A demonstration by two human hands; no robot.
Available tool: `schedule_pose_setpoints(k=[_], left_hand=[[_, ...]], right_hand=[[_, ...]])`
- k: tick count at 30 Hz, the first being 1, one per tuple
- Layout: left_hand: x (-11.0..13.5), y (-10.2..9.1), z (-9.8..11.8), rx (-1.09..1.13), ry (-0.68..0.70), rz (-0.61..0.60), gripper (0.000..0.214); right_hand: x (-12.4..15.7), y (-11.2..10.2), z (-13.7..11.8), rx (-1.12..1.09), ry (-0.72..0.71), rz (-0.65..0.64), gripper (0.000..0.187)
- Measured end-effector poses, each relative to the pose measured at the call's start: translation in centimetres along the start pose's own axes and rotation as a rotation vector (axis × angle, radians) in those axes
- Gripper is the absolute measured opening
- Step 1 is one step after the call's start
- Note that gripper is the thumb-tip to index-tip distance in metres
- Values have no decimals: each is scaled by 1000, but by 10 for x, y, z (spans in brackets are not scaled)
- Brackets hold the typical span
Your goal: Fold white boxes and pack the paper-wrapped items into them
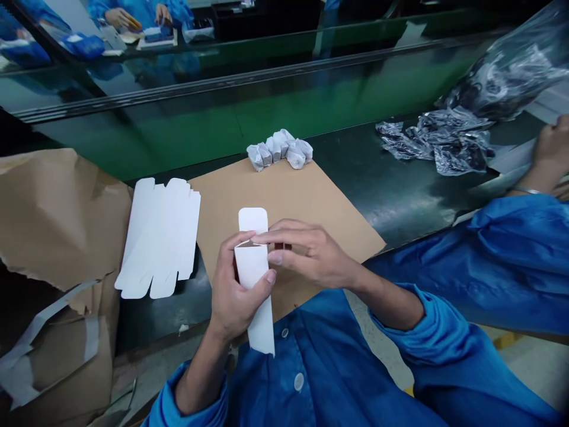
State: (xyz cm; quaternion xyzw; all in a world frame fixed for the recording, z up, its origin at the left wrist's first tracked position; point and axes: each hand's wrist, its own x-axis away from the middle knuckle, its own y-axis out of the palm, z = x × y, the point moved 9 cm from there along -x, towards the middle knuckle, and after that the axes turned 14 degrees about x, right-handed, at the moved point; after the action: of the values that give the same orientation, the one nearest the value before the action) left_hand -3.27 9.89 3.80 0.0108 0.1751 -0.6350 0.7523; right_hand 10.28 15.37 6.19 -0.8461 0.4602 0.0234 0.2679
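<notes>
A narrow white carton (255,276) stands tilted in front of the person's chest, above the near part of a brown cardboard sheet (329,207), its tall end flap raised behind the open top. The left hand (239,290) is wrapped around it, fingers curled behind one side and thumb pressed along the front. The right hand (311,255) comes in from the other side with its fingers stretched and loosely parted from the thumb; the fingertips lie at the carton's mouth, though whether they pinch any edge I cannot tell. On the far corner of the sheet sits a row of small white-wrapped bundles (280,148). To the left, flat white carton blanks (160,237) lie beside a torn brown box (66,213). To the right, on the dark green table (355,172), are clear plastic packets (440,139) just below a large clear bag (515,77), near a co-worker's hand (552,151). Beyond the green partition (213,127), another person's hands (120,19) are at work.
</notes>
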Motion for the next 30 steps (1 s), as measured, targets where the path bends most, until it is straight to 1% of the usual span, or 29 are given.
schedule_pose_setpoints(k=[2, 3, 4, 5, 7, 8, 10, 13, 16, 18, 20, 21, 23, 24, 25, 27, 30], left_hand=[[2, 3, -9, 43, -82, -49, 49], [2, 5, -13, 55, -111, -66, 48], [3, 6, -14, 55, -127, -83, 46], [2, 8, -13, 43, -126, -98, 45], [1, 11, -6, -19, -91, -119, 41], [0, 12, -2, -63, -66, -124, 39], [-1, 14, 4, -144, -22, -121, 36], [-1, 15, 4, -201, 1, -92, 38], [2, 14, 1, -186, 17, -25, 48], [6, 14, 1, -118, 50, 21, 55], [10, 14, 0, -39, 59, 49, 67], [11, 14, -2, -13, 48, 53, 78], [14, 15, -4, -29, 17, 41, 98], [14, 15, -4, -76, 8, 23, 102], [14, 16, -3, -138, 11, -1, 101], [15, 17, 0, -253, 40, -49, 90], [17, 16, 4, -289, 96, -72, 80]], right_hand=[[-4, -17, 13, -104, 110, 154, 21], [-6, -23, 21, -176, 176, 221, 23], [-9, -25, 29, -256, 242, 244, 27], [-13, -21, 36, -337, 292, 215, 31], [-21, -7, 40, -462, 341, 73, 36], [-23, 0, 40, -492, 350, 7, 37], [-24, 8, 37, -504, 338, -67, 34], [-20, 13, 30, -481, 307, -106, 24], [-15, 14, 27, -455, 303, -95, 19], [-13, 16, 27, -439, 312, -96, 19], [-13, 17, 28, -420, 309, -105, 17], [-12, 18, 27, -414, 299, -104, 16], [-12, 17, 26, -396, 274, -88, 15], [-11, 17, 25, -382, 265, -79, 14], [-10, 17, 23, -368, 256, -67, 13], [-7, 16, 19, -327, 240, -42, 11], [1, 15, 8, -218, 149, -1, 11]])
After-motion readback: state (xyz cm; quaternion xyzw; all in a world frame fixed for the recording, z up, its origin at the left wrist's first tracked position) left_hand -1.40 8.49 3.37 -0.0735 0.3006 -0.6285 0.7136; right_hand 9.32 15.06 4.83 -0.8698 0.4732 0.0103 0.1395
